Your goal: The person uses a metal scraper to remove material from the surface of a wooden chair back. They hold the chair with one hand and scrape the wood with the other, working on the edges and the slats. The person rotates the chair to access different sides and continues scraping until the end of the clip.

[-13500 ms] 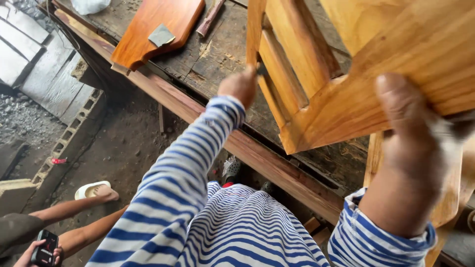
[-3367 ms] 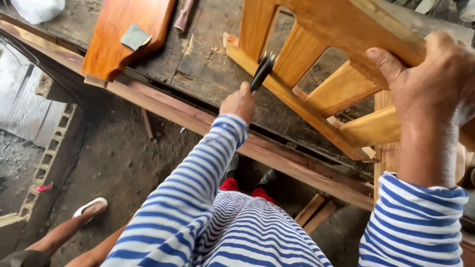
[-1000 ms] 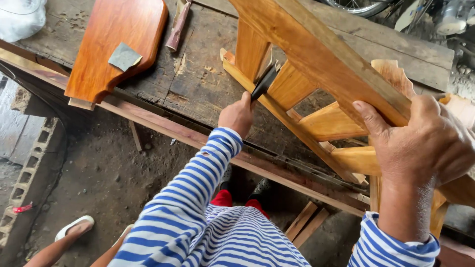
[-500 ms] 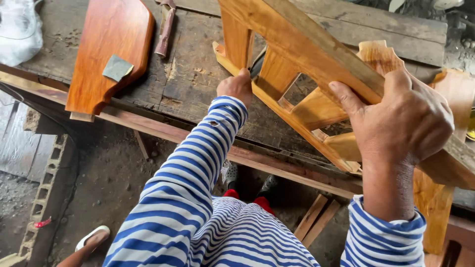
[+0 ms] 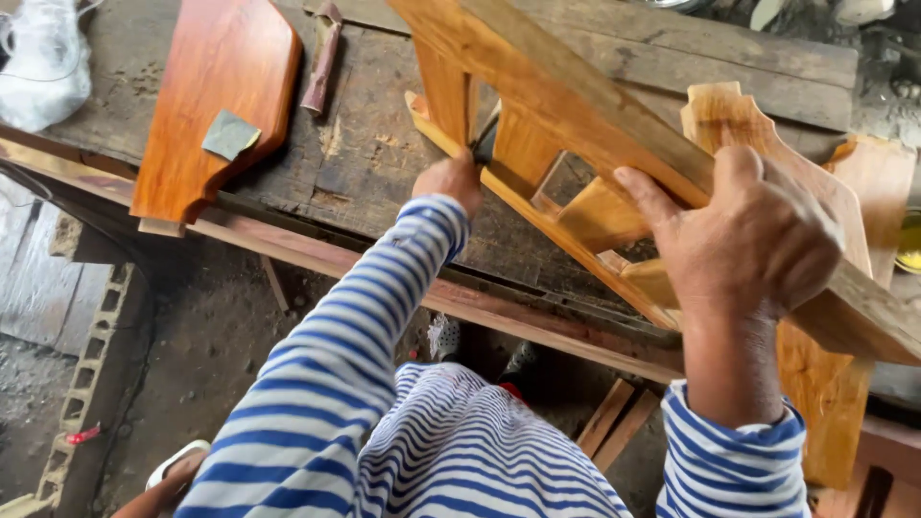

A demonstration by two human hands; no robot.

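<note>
Overhead, right hand clamped on a slanted rail of the wooden frame over the workbench, left hand closed around a dark tool half hidden behind slats, reddish board with sandpaper piece lying left, plastic bag beyond.

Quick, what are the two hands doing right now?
Left hand: closed on a dark tool, pressed against the wooden frame.
Right hand: closed around the frame's top rail, holding it.

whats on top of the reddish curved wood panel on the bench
A small grey-green square of sandpaper lies on the reddish curved wood panel. Whatever is beneath the square is covered.
</note>
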